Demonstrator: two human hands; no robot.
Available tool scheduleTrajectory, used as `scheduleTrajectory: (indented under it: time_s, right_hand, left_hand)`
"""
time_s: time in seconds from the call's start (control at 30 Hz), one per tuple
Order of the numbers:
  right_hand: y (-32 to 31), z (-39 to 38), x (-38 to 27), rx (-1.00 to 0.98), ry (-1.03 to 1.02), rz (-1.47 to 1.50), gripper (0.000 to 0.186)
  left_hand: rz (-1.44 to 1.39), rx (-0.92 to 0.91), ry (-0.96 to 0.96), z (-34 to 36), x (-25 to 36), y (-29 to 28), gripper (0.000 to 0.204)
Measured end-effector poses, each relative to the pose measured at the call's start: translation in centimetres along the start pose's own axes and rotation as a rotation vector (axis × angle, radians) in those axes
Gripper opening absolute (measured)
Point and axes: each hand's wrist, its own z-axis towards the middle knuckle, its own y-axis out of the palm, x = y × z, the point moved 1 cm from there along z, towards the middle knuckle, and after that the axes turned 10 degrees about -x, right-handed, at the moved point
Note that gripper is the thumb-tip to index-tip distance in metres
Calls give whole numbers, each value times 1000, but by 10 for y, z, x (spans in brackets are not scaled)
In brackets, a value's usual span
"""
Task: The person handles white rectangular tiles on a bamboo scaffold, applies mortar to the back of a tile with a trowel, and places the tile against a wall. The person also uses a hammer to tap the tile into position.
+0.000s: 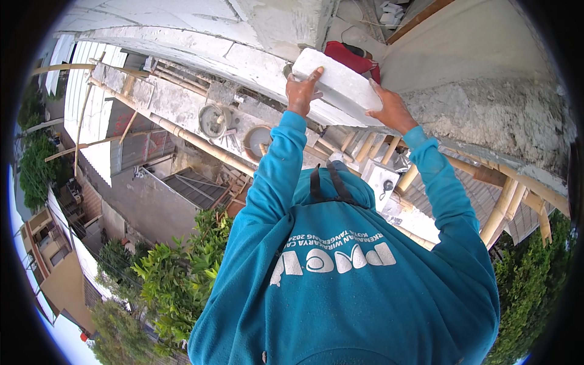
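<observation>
One left hand [300, 95] and one right hand [392, 112] clamp one white block [338, 80], two tubs [227, 117] standing leftward.

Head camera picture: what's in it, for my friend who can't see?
A left hand and right hand, in blue sleeves, hold a white block by a pale wall; bamboo poles and leafy trees show to the left.

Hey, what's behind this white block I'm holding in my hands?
Beyond the far edge of the white block, some red fabric shows. Whatever lies directly behind the block is covered, so I can't tell what's there.
</observation>
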Motion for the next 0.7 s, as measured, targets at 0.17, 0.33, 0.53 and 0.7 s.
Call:
scheduleTrajectory:
  time_s: [0.17, 0.33, 0.53, 0.7]
  right_hand:
    - [4, 0, 5, 29, -13, 12, 92]
    - [7, 0, 7, 41, -14, 40, 90]
    - [7, -3, 6, 30, -10, 65, 89]
    - [5, -4, 6, 45, -58, 104, 90]
  left_hand:
    - [43, 11, -6, 0, -1, 0, 81]
    - [56, 15, -14, -1, 2, 0, 85]
    - [78, 23, -4, -7, 4, 2, 83]
    - [137, 25, 1, -4, 0, -4, 85]
